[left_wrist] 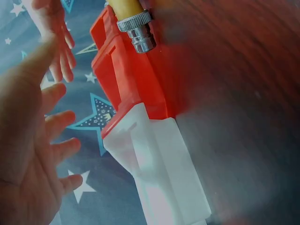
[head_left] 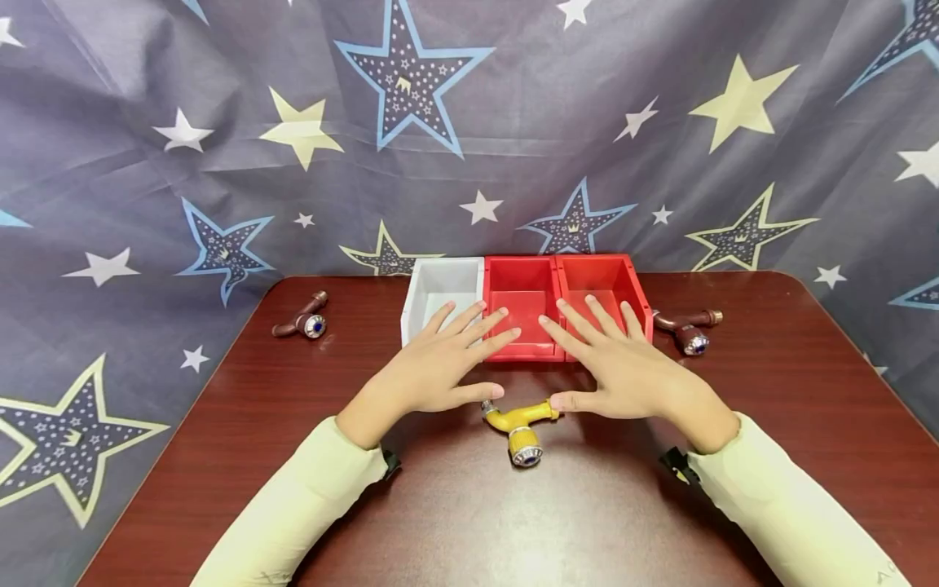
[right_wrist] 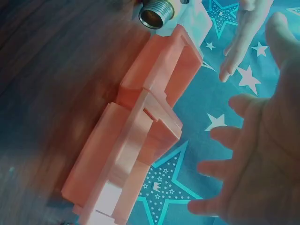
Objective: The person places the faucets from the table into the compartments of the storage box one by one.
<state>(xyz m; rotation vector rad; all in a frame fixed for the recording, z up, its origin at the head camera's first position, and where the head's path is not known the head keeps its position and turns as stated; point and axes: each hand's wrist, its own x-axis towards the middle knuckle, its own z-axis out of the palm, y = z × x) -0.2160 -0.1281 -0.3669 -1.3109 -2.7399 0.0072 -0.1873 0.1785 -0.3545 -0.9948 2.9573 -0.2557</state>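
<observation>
My left hand is spread flat with straight fingers, palm down, in front of the white bin. Mirroring it, my right hand spreads its fingers over the front of the right red bin. Neither hand holds anything. Between the thumbs, on the table, lies a yellow tap with a ribbed knob and a metal end; both thumb tips come close to its ends in the head view. The wrist views show the tap's metal coupling and its threaded end beyond the open palms.
A middle red bin completes the row along the table's back. One brown tap lies at the left of the wooden table, another brown tap beside the right bin. A star-patterned cloth hangs behind.
</observation>
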